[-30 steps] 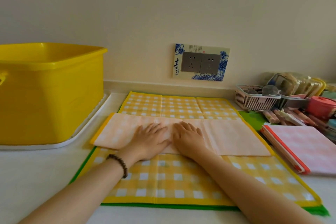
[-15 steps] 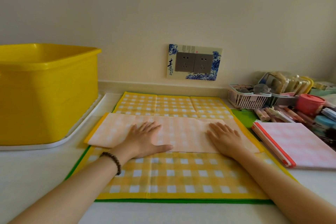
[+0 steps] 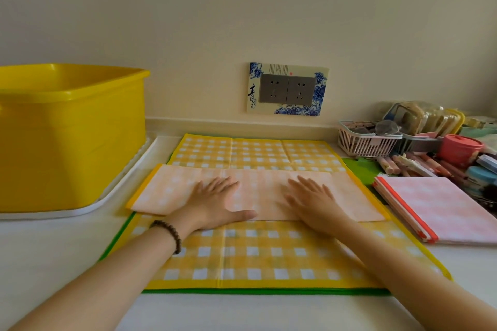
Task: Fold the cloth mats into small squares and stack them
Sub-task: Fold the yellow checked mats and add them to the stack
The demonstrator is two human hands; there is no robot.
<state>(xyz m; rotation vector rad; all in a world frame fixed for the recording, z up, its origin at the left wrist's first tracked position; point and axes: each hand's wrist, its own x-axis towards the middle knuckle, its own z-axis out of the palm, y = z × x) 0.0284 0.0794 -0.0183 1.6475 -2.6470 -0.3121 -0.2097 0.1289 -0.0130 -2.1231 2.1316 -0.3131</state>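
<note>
Your left hand (image 3: 215, 204) and right hand (image 3: 314, 203) lay flat, gripping nothing, on the folded mat (image 3: 258, 191); smoothing toward 9 and 3 o'clock seemed best.

One second prior, the left grip (image 3: 215, 203) and right grip (image 3: 313, 200) lay flat, side by side, at the middle of the folded peach strip (image 3: 166, 191). They had since parted. The right grip travelled toward the strip's right end, then came partway back. The left grip's thumb had spread outward.
</note>
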